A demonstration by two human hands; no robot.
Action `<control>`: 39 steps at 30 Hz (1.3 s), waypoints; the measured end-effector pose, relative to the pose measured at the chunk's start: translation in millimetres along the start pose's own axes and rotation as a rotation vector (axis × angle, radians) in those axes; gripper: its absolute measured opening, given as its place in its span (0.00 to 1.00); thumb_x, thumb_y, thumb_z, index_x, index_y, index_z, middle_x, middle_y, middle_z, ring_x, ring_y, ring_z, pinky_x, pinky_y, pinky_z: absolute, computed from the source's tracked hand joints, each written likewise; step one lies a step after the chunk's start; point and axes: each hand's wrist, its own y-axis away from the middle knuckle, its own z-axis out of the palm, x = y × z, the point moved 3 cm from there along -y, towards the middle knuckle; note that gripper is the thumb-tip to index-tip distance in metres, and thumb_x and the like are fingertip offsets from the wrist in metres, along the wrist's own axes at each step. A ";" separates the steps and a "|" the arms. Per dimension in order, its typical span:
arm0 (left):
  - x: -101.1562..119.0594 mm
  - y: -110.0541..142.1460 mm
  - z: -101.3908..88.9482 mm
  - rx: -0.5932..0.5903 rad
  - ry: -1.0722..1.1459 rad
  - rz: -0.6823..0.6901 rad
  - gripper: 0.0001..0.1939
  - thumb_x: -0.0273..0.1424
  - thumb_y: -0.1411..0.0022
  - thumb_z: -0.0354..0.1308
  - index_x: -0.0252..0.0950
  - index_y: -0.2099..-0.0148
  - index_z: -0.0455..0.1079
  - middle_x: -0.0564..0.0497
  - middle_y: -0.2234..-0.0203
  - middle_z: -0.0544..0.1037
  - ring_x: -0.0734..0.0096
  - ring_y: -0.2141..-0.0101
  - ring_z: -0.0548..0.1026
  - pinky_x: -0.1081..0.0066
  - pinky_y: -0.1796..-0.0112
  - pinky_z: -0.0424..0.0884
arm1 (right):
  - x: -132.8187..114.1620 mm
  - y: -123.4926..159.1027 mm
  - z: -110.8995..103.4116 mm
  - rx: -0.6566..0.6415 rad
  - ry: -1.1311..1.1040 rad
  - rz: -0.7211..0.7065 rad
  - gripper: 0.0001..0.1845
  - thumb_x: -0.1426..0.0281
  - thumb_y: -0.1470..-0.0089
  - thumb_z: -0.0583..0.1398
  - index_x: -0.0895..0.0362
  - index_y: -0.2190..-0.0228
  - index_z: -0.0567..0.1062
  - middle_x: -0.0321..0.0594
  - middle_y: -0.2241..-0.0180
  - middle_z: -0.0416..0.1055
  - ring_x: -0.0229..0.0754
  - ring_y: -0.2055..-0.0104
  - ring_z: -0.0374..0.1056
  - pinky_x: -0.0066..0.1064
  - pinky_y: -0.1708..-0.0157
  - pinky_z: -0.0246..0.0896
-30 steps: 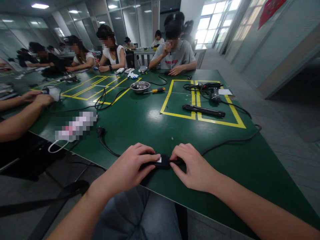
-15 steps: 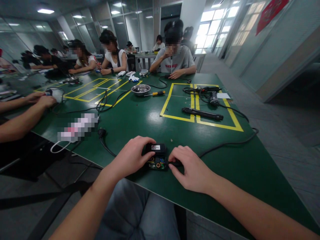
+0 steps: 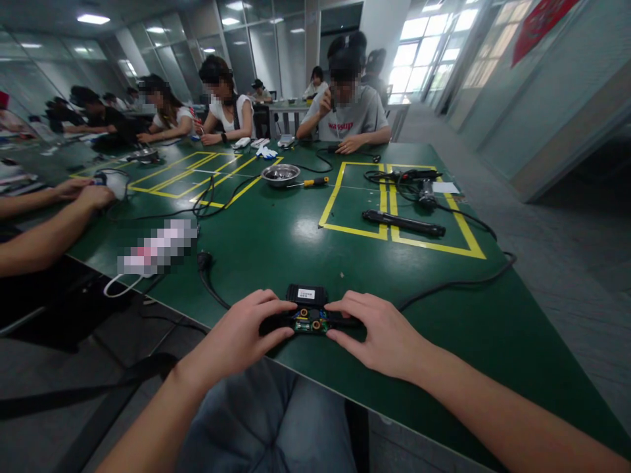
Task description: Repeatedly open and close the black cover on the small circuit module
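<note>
Green tabletop (image 3: pixel 266 243) bears the circuit board (image 3: pixel 311 319), held between both hands (image 3: pixel 246 328) (image 3: pixel 384 332).

A green counter (image 3: pixel 276 243), marked with yellow tape (image 3: pixel 355 232), occupies the centre. A second table (image 3: pixel 296 107) stands at 12 o'clock. Glass partitions (image 3: pixel 261 59) line 11 o'clock; a ceiling light (image 3: pixel 93 19) is lit at 10. Bright windows (image 3: pixel 415 52) at 1; pale wall (image 3: pixel 532 98) and red hanging (image 3: pixel 539 29) at 2. Grey floor (image 3: pixel 557 282) at 3.
</note>
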 end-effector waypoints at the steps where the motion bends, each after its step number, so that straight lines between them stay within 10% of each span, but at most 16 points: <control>1: -0.6 -1.8 0.1 -0.022 0.006 -0.005 0.18 0.31 0.30 0.70 0.41 0.40 0.80 0.47 0.55 0.82 0.60 0.54 0.81 0.65 0.52 0.78 | 0.6 0.4 0.3 0.001 -0.004 0.005 0.15 0.69 0.37 0.69 0.55 0.49 0.80 0.41 0.61 0.79 0.47 0.61 0.77 0.39 0.60 0.71; 15: 0.0 -3.5 -13.8 -0.031 0.168 -0.002 0.06 0.28 0.27 0.61 0.38 0.59 0.78 0.51 0.66 0.83 0.67 0.66 0.79 0.72 0.65 0.72 | -5.0 0.7 -11.4 0.047 -0.093 -0.083 0.05 0.76 0.36 0.57 0.54 0.65 0.71 0.40 0.67 0.73 0.44 0.67 0.70 0.35 0.67 0.62; 21: 7.0 -8.9 -16.0 -0.013 -0.048 0.098 0.07 0.27 0.28 0.63 0.40 0.61 0.80 0.46 0.53 0.84 0.58 0.52 0.80 0.61 0.51 0.76 | -3.7 0.7 -9.2 0.031 -0.020 -0.089 0.06 0.76 0.37 0.59 0.53 0.66 0.71 0.40 0.67 0.73 0.46 0.67 0.68 0.37 0.65 0.61; 29: 0.6 -51.1 -1.8 -0.026 -0.110 0.126 0.15 0.29 0.25 0.63 0.44 0.41 0.82 0.44 0.44 0.84 0.53 0.45 0.80 0.51 0.43 0.77 | -2.9 -1.1 -8.3 0.043 -0.022 -0.083 0.07 0.77 0.38 0.60 0.53 0.67 0.70 0.40 0.68 0.73 0.47 0.64 0.68 0.39 0.63 0.61; 34: -0.9 -35.2 -8.6 0.100 -0.047 0.105 0.15 0.32 0.23 0.62 0.41 0.39 0.81 0.43 0.47 0.85 0.56 0.48 0.81 0.56 0.45 0.78 | -3.2 -2.0 -6.7 0.043 -0.021 -0.055 0.07 0.77 0.37 0.60 0.53 0.65 0.70 0.40 0.67 0.74 0.47 0.64 0.68 0.39 0.63 0.59; 39: 19.5 -17.4 -1.1 -0.011 0.023 0.227 0.16 0.32 0.21 0.59 0.46 0.37 0.80 0.45 0.44 0.83 0.59 0.46 0.79 0.60 0.44 0.78 | -4.4 -2.2 -7.3 0.036 -0.015 -0.014 0.06 0.77 0.39 0.60 0.53 0.65 0.69 0.39 0.67 0.73 0.47 0.64 0.67 0.39 0.63 0.59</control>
